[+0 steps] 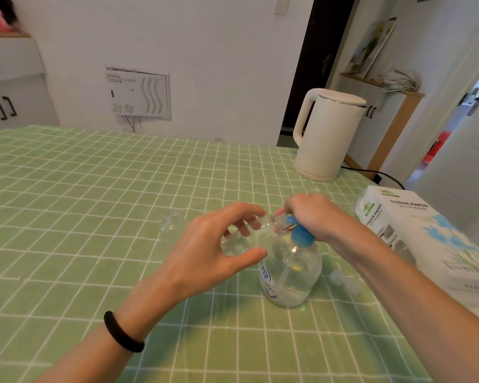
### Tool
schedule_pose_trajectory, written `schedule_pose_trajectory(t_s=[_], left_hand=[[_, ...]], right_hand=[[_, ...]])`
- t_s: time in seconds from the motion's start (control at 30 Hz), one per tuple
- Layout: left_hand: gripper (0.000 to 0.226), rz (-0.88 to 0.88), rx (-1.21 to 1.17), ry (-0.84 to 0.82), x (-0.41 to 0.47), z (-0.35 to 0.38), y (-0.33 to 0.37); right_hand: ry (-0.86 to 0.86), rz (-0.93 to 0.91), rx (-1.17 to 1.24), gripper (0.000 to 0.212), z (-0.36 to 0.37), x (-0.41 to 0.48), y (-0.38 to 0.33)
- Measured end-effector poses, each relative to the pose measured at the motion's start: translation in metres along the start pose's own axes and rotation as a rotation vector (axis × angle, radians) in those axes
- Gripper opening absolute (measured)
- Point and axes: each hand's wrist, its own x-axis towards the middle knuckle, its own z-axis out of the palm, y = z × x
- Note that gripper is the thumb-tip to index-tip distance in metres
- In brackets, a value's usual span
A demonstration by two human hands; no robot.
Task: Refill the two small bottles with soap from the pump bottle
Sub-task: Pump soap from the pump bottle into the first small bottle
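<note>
The small bottle is off the table, lying nearly on its side in the person's left grip, a little right of centre and near the viewer. Its open neck points right, at the spout of the blue pump head. The left grip pinches its clear body, thumb on the near side and fingers on the far side. The bottle looks like thin, light plastic, so I judge that a hard squeeze would dent it and push soap back out; a light hold round the middle, well clear of the mouth, suits it best. Some clear liquid seems to lie inside, though glare makes the level hard to read. The right grip is curled over the pump head of the pump bottle, which stands upright on the table just below the small bottle. About half full, it is probably heavy enough to stay put under a straight downward press, but a slanted push could tip it. Soap on either surface would make it slippery, so the neck should stay against the spout. A small clear item stands further left on the table, perhaps the second bottle, and two pale caps lie right of the pump bottle, beside the tissue box.
</note>
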Motion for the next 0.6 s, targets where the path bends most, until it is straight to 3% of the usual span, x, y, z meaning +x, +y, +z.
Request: schedule_pose_trajectory(t_s=[0.2, 0.33, 0.6], left_hand=[[0.049, 0.015, -0.013, 0.010, -0.0008, 0.0002, 0.0020], [0.050, 0.024, -0.020, 0.006, -0.0011, 0.0002, 0.0017], [0.050, 0.028, -0.012, 0.008, -0.0006, -0.0014, 0.0013]], right_hand=[[-0.024, -0.062, -0.159, 0.033, -0.0081, -0.0071, -0.0099], [0.005, -0.054, -0.098, 0.019, -0.0070, -0.0091, -0.0072], [0.000, -0.007, -0.088, 0.018, -0.0031, -0.0082, -0.0061]])
